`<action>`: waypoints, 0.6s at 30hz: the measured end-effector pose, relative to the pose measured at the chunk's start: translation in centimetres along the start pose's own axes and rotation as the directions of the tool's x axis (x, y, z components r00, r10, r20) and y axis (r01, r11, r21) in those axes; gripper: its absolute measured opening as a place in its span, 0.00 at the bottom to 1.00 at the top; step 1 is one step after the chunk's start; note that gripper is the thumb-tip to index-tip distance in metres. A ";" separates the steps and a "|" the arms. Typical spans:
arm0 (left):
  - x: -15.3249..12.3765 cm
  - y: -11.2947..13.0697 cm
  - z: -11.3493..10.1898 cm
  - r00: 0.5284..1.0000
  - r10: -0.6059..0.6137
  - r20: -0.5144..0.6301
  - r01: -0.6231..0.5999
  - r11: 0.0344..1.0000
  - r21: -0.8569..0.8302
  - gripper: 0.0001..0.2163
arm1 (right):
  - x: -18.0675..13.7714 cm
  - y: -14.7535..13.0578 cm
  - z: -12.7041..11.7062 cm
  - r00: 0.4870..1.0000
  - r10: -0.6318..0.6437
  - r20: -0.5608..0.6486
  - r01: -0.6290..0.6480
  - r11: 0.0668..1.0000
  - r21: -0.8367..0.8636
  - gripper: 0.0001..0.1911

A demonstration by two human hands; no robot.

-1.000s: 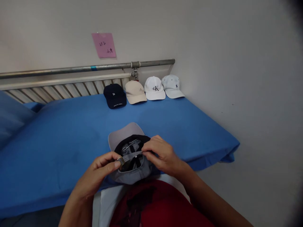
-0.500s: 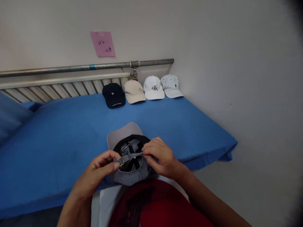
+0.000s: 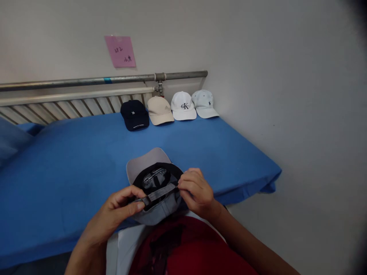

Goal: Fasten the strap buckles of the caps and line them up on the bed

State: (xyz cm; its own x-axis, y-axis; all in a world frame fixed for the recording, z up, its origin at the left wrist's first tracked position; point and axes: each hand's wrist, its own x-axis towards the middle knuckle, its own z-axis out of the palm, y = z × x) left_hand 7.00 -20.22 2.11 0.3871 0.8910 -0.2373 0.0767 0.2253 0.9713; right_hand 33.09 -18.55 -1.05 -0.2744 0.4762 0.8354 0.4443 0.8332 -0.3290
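Note:
A grey baseball cap [image 3: 169, 204] lies with its open underside facing me and its brim pointing away, near the front edge of the blue-covered bed. Across its back opening runs a grey strap [image 3: 162, 192] with a small buckle [image 3: 146, 201] at the left end. My left hand [image 3: 114, 208] is closed, thumb and fingers pinching the strap at the buckle. The strap's right end is pinched in my right hand [image 3: 196, 189], beside the cap's right rim. The tip of the strap there is hidden by my fingers.
Along the bed's far side sit a navy cap [image 3: 134, 115], a beige cap [image 3: 160, 110], a white cap [image 3: 183, 106] and a pale blue cap [image 3: 204, 104]. Behind them are a radiator [image 3: 77, 105] and a metal pipe [image 3: 132, 79]. A pink note [image 3: 120, 51] hangs on the wall.
My right hand has shifted slightly right, and the strap looks straighter and broader between my hands. The buckle has tilted in my left hand's grip. The whole view has shifted a little.

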 end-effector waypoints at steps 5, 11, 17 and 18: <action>0.2 -0.3 0.1 0.999 0.007 -0.048 -0.008 1.000 -0.024 0.06 | 0.4 -0.5 -0.1 0.996 0.074 0.055 -0.076 0.996 0.040 0.13; 0.3 0.3 0.8 1.000 0.014 -0.025 -0.016 0.999 -0.046 0.06 | 3.6 -3.3 -0.4 0.950 0.178 0.259 -0.240 0.942 0.235 0.12; 0.2 0.2 0.9 0.999 0.037 0.034 -0.033 0.993 -0.110 0.09 | 4.2 -3.8 1.4 0.913 0.175 0.370 -0.294 0.909 0.295 0.10; 0.2 0.0 0.9 0.998 0.045 0.037 -0.041 0.992 -0.116 0.10 | 4.0 -3.7 1.7 0.920 0.190 0.342 -0.298 0.907 0.297 0.08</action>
State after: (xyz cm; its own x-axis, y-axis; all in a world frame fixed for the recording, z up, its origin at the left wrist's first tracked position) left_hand 7.87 -20.41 2.13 0.4236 0.8853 -0.1921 -0.0461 0.2329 0.9714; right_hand 28.94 -19.26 2.77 -0.4597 0.6926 0.5558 0.2312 0.6977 -0.6781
